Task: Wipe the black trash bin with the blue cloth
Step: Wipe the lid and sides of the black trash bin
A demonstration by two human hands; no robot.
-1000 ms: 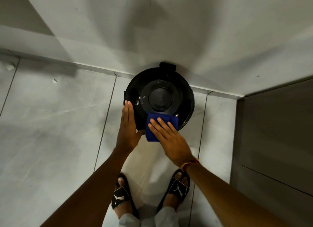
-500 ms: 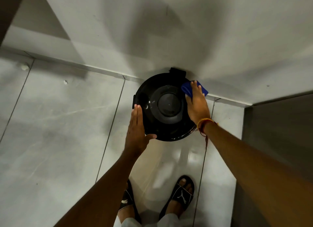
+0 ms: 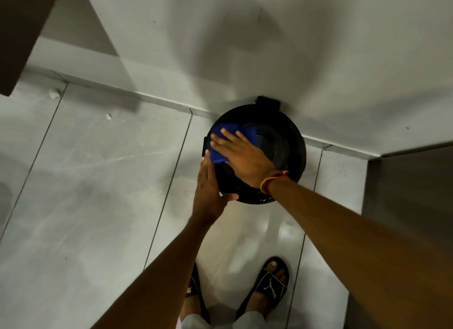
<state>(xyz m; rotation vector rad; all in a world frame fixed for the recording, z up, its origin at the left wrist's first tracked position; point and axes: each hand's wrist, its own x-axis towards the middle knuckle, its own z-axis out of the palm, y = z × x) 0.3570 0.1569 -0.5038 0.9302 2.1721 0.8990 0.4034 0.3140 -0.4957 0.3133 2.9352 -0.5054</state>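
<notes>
The round black trash bin stands on the floor against the white wall, seen from above with its lid shut. My right hand lies flat across the lid's left half and presses the blue cloth onto it; the cloth shows under and beyond my fingers, another blue patch beside the lid's raised centre. My left hand rests flat against the bin's left side, fingers together, thumb hooked on the near rim. A red-and-yellow thread circles my right wrist.
Grey floor tiles spread to the left, with two small white specks near the skirting. A dark door or panel stands at the right. A brown cabinet corner juts in at top left. My sandalled feet stand just behind the bin.
My right hand has swept the blue cloth from the lid's far right rim across to its left half. My left hand has stayed on the bin's left side.
</notes>
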